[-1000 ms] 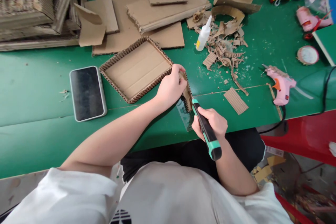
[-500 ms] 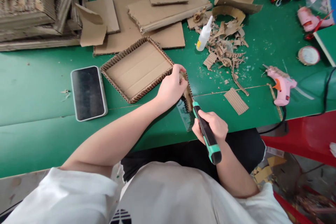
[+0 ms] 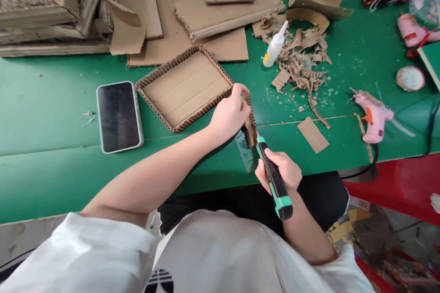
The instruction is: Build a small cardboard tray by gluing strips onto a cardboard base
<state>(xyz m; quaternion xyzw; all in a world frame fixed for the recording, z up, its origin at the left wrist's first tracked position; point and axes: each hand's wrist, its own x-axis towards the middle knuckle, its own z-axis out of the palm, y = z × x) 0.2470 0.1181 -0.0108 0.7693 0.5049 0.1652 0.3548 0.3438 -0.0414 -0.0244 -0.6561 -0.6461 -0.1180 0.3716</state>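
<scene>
My left hand (image 3: 227, 118) is closed, its bent fingers pressing a narrow corrugated cardboard strip (image 3: 252, 132) onto the table. Beneath the strip lies a clear plastic ruler (image 3: 244, 153), partly covered. A utility knife (image 3: 275, 178) with a black and green handle is gripped in my right hand (image 3: 288, 171), thumb along its top. The knife's blade end meets the strip's right edge near its lower end; most of the blade is hidden. Left of my left hand sits a shallow cardboard tray (image 3: 185, 91) with corrugated walls, its right corner by my fingers.
A phone (image 3: 119, 117) lies at left. Cardboard sheets (image 3: 227, 18) and a cardboard stack (image 3: 37, 9) fill the back. A glue bottle (image 3: 275, 45) rests by cardboard scraps (image 3: 302, 71). To the right are a small corrugated piece (image 3: 313, 135), a pink glue gun (image 3: 374, 116) and a tape roll (image 3: 410, 78).
The view has shifted slightly. My right hand has drawn the knife a little toward my body along the strip's edge. My left hand stays pressed on the strip.
</scene>
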